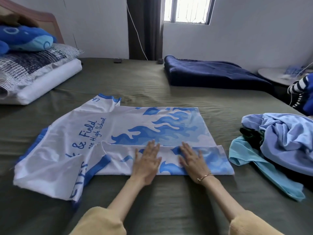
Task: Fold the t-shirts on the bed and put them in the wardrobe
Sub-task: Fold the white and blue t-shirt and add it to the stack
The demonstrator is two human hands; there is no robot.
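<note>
A white t-shirt (pixel 118 133) of smooth, slightly glossy fabric lies spread flat in the middle of the bed (pixel 152 78), close to its near edge. It carries blue flame shapes, blue script lettering and blue ribbed trim at the collar and sleeve ends. Its near side is turned over onto the body in a long straight band, and the near sleeve lies creased at the left.

The left hand (pixel 146 164) and right hand (pixel 193 161) both lie flat on that folded band, side by side, fingers straight and together, palms pressing down; neither grips anything. A thin bracelet (pixel 205 176) circles the right wrist, and soft yellow sleeves (pixel 100 221) cover the forearms.

The olive-green sheet shows fine wrinkles. Near the right edge sits a crumpled pile of clothes (pixel 279 143) in periwinkle, light turquoise and dark cloth. A folded navy blanket (pixel 211 73), plush in texture, rests toward the far right corner. At the far left corner, patterned pillows (pixel 33 68) are stacked with a blue plush toy (pixel 25 38) on top.
</note>
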